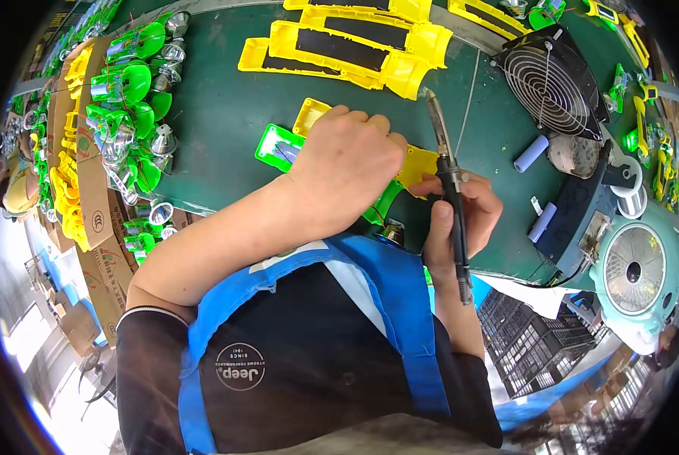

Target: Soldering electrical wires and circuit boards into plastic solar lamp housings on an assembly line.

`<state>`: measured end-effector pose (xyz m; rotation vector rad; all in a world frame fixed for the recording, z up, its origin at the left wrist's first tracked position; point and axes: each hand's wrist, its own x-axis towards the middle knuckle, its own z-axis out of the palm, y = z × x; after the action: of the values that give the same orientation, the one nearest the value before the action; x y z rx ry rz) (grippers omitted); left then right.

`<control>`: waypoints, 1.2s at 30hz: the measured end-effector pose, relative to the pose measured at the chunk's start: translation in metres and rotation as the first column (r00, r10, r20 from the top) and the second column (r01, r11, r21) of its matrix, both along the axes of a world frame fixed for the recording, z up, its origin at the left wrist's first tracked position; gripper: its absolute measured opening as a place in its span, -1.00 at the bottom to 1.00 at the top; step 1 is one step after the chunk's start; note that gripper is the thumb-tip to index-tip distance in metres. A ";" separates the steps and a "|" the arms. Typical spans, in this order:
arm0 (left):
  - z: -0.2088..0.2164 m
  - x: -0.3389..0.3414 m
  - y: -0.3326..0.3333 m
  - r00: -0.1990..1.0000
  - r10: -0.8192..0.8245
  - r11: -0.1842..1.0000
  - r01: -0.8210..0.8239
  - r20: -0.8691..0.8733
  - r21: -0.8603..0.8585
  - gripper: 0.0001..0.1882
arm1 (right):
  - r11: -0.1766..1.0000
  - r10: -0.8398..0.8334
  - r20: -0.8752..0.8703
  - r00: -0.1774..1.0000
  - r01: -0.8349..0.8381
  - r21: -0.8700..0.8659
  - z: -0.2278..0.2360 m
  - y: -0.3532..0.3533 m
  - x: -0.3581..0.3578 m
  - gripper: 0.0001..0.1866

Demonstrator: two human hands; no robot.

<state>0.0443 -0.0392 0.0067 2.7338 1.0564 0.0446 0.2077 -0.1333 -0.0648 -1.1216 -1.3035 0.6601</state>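
Note:
My left hand (348, 163) is closed, back upward, over a yellow plastic shell (420, 165) and a green plastic housing (277, 147). Its fingertips are hidden, so whatever they grip does not show. Parts of both plastic pieces stick out on either side of the hand. A blue-grey part lies inside the green housing. My right hand (468, 216) is wrapped around a soldering iron (452, 205) by its black handle. The iron's metal tip points away from me, short of the stacked yellow shells. A round metallic part (390, 233) shows by the green housing's near end.
Stacked yellow shells (332, 53) lie at the far side of the green table. Green lamp parts with reflectors (131, 98) crowd the left, beside a cardboard box (97, 182). Rightward are a black fan (548, 83), lavender cylinders (531, 154), a dark box (575, 216) and a teal fan (635, 269).

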 end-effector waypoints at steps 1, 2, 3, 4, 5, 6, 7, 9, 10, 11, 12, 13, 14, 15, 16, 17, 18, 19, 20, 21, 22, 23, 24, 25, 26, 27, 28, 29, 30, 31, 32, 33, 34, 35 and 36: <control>-0.001 0.000 0.000 1.000 0.001 1.000 -0.001 0.005 -0.001 -0.89 | 1.000 -0.030 -0.087 0.996 0.029 -0.011 0.000 -0.001 -0.005 -0.63; -0.002 0.000 0.001 1.000 0.000 1.000 0.000 0.005 0.000 -0.89 | 0.999 -0.031 -0.087 0.996 0.030 -0.011 -0.002 0.000 -0.005 -0.63; -0.002 0.000 0.001 1.000 -0.002 1.000 0.002 0.001 0.002 -0.89 | 0.999 -0.025 -0.070 0.997 0.027 0.025 -0.004 0.001 -0.004 -0.62; -0.003 0.000 0.002 1.000 -0.003 1.000 0.003 -0.006 0.005 -0.90 | 0.998 -0.018 -0.055 0.998 0.021 0.061 -0.005 0.003 -0.003 -0.62; -0.002 -0.001 0.003 1.000 -0.014 1.000 0.014 -0.010 -0.001 -0.90 | 0.998 -0.018 -0.057 0.998 0.022 0.061 -0.005 0.004 -0.003 -0.62; -0.002 -0.001 0.003 1.000 -0.014 1.000 0.014 -0.012 -0.001 -0.90 | 0.997 -0.015 -0.026 1.000 0.017 0.076 -0.005 0.005 -0.003 -0.62; -0.003 -0.002 0.003 1.000 -0.011 1.000 0.011 0.006 0.000 -0.90 | 0.996 -0.014 0.006 1.000 0.013 0.090 -0.004 0.005 -0.003 -0.62; 0.001 -0.001 0.003 0.999 -0.017 1.000 0.016 0.027 0.007 -0.89 | 0.997 -0.010 -0.029 1.000 0.012 0.070 -0.005 0.003 -0.003 -0.62; 0.001 -0.001 0.002 0.999 -0.017 1.000 0.017 0.028 0.009 -0.89 | 0.999 -0.004 -0.063 0.998 0.008 0.054 -0.007 0.002 -0.004 -0.62; -0.001 0.001 0.001 1.000 -0.009 1.000 0.009 0.021 0.006 -0.89 | 0.995 -0.020 -0.022 1.000 0.022 0.094 -0.011 0.002 -0.003 -0.62; -0.002 0.001 0.000 1.000 -0.001 1.000 0.001 0.014 0.003 -0.89 | 0.995 -0.021 -0.021 1.000 0.023 0.095 -0.011 0.001 -0.003 -0.62; -0.002 0.000 0.000 0.999 -0.013 1.000 0.013 0.031 0.010 -0.89 | 0.997 -0.019 -0.027 0.999 0.021 0.072 -0.009 0.001 -0.003 -0.62; -0.001 -0.001 -0.001 0.999 -0.013 1.000 0.012 0.034 0.011 -0.89 | 0.999 -0.017 -0.033 0.999 0.018 0.048 -0.007 0.000 -0.004 -0.62; -0.002 -0.001 -0.002 1.000 -0.013 1.000 0.012 0.024 0.017 -0.89 | 0.999 -0.016 -0.028 0.999 0.017 0.049 -0.006 0.000 -0.005 -0.62; -0.003 -0.002 -0.002 1.000 -0.013 1.000 0.013 0.014 0.025 -0.89 | 0.999 -0.016 -0.032 0.999 0.017 0.029 -0.006 0.000 -0.006 -0.62; -0.004 -0.003 -0.002 1.000 -0.012 1.000 0.011 0.020 0.026 -0.89 | 1.000 -0.015 -0.034 0.999 0.016 0.008 -0.006 0.000 -0.007 -0.63; -0.006 -0.005 -0.002 1.000 -0.012 0.999 0.011 0.011 0.030 -0.90 | 1.000 -0.013 -0.026 1.000 0.013 0.008 -0.006 0.000 -0.007 -0.63; -0.005 -0.003 -0.002 1.000 -0.021 0.999 0.021 -0.003 0.044 -0.90 | 1.000 -0.016 -0.065 0.998 0.016 -0.001 -0.005 -0.001 -0.005 -0.63; -0.006 -0.001 -0.003 1.000 -0.027 0.998 0.027 -0.001 0.052 -0.90 | 1.000 -0.017 -0.104 0.994 0.017 -0.010 -0.003 -0.002 -0.003 -0.63; -0.010 0.002 -0.004 0.998 -0.028 0.998 0.026 0.049 0.050 -0.88 | 0.995 -0.082 -0.147 0.986 0.074 -0.061 0.003 -0.006 -0.003 -0.59; -0.010 0.000 -0.002 0.994 -0.025 0.999 0.021 0.105 0.042 -0.87 | 0.995 -0.083 -0.138 0.987 0.076 -0.057 0.006 -0.005 -0.003 -0.59; -0.006 -0.003 0.001 0.990 -0.055 0.998 0.055 0.130 0.004 -0.86 | 0.991 -0.128 -0.149 0.981 0.119 -0.068 0.009 -0.005 -0.001 -0.56; -0.005 -0.003 0.003 0.989 -0.060 0.998 0.059 0.137 0.008 -0.86 | 0.984 -0.172 -0.161 0.972 0.162 -0.079 0.012 -0.004 0.002 -0.53; -0.005 -0.004 0.003 0.993 -0.063 0.998 0.064 0.095 -0.004 -0.87 | 0.977 -0.206 -0.118 0.972 0.198 -0.076 0.014 -0.004 0.004 -0.48; -0.004 -0.005 0.003 0.996 -0.068 0.998 0.068 0.053 -0.016 -0.88 | 0.978 -0.203 -0.115 0.972 0.196 -0.072 0.016 -0.004 0.008 -0.48; -0.004 -0.007 0.005 0.996 -0.066 0.998 0.067 0.055 -0.012 -0.88 | 0.980 -0.200 -0.111 0.974 0.197 -0.032 0.018 -0.004 0.011 -0.47; -0.004 -0.007 0.005 0.996 -0.073 0.997 0.074 0.046 -0.026 -0.89 | 0.979 -0.202 -0.102 0.974 0.204 0.009 0.022 -0.006 0.016 -0.47; -0.004 -0.008 0.006 0.996 -0.079 0.996 0.080 0.036 -0.038 -0.89 | 0.981 -0.194 -0.072 0.978 0.195 0.014 0.029 -0.006 0.019 -0.47; -0.005 -0.011 0.007 0.996 -0.081 0.996 0.082 0.041 -0.034 -0.89 | 0.980 -0.195 -0.068 0.978 0.197 0.020 0.036 -0.007 0.020 -0.47; -0.005 -0.014 0.010 0.985 -0.079 0.994 0.089 0.154 -0.056 -0.87 | 0.975 -0.220 -0.023 0.975 0.220 0.017 0.043 -0.008 0.022 -0.48; -0.002 -0.016 0.013 0.962 -0.074 0.992 0.097 0.264 -0.077 -0.85 | 0.970 -0.243 0.020 0.970 0.242 0.017 0.047 -0.009 0.024 -0.49; 0.003 -0.019 0.020 0.969 -0.060 0.996 0.072 0.239 -0.044 -0.81 | 0.967 -0.251 0.038 0.967 0.248 0.060 0.047 -0.010 0.030 -0.50; 0.007 -0.024 0.025 0.969 -0.062 0.997 0.073 0.240 -0.037 -0.81 | 0.960 -0.273 0.100 0.957 0.265 0.084 0.045 -0.013 0.035 -0.47; 0.009 -0.029 0.033 0.965 -0.066 0.998 0.065 0.252 0.014 -0.80 | 0.966 -0.253 0.093 0.963 0.245 0.085 0.047 -0.010 0.039 -0.49; 0.012 -0.032 0.040 0.962 -0.071 0.996 0.055 0.264 0.067 -0.79 | 0.971 -0.232 0.086 0.969 0.224 0.088 0.051 -0.006 0.040 -0.52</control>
<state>0.0124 0.0009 0.0182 2.7112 0.9054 0.4280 0.2473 -0.1388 -0.0142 -1.2294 -1.2463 0.3862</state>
